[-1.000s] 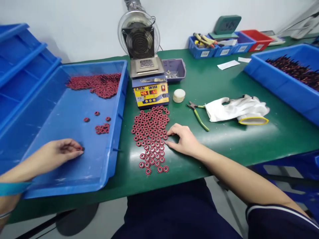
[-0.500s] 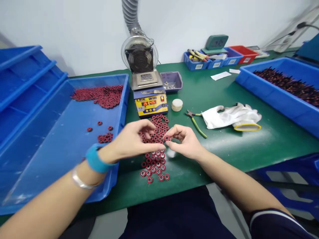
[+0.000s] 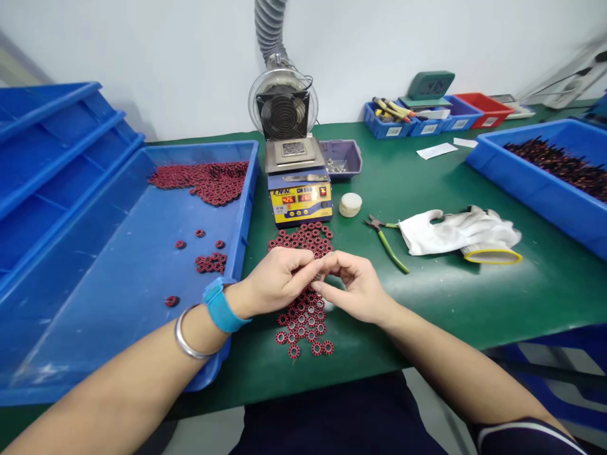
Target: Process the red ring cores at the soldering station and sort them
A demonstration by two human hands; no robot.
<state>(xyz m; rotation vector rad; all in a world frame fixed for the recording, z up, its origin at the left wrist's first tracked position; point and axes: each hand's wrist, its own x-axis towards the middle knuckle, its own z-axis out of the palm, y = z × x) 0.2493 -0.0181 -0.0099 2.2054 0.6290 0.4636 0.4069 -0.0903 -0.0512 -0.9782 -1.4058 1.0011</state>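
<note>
My left hand (image 3: 284, 278) and my right hand (image 3: 351, 281) meet above a spread of small red-wound ring stators (image 3: 303, 325) on the green table. One such stator is pinched in the fingertips of my right hand, mostly covered by the fingers. The thumb and fingers of my left hand are closed together against the right fingertips; what they grip there is hidden. Directly beyond the pile stands a yellow-and-blue solder pot (image 3: 301, 199) with a lit red display.
On the left, a large blue tray (image 3: 118, 240) holds more stators. To the right lie green-handled cutters (image 3: 391, 249), white gloves (image 3: 455, 234) and a round white tub (image 3: 350, 205). A purple bin (image 3: 351, 151) sits behind. Another blue tray (image 3: 545, 196) holds dark parts.
My left hand, open half a second ago, has closed in against my right fingertips. The right hand keeps its pinch. The whole view has shifted slightly.
</note>
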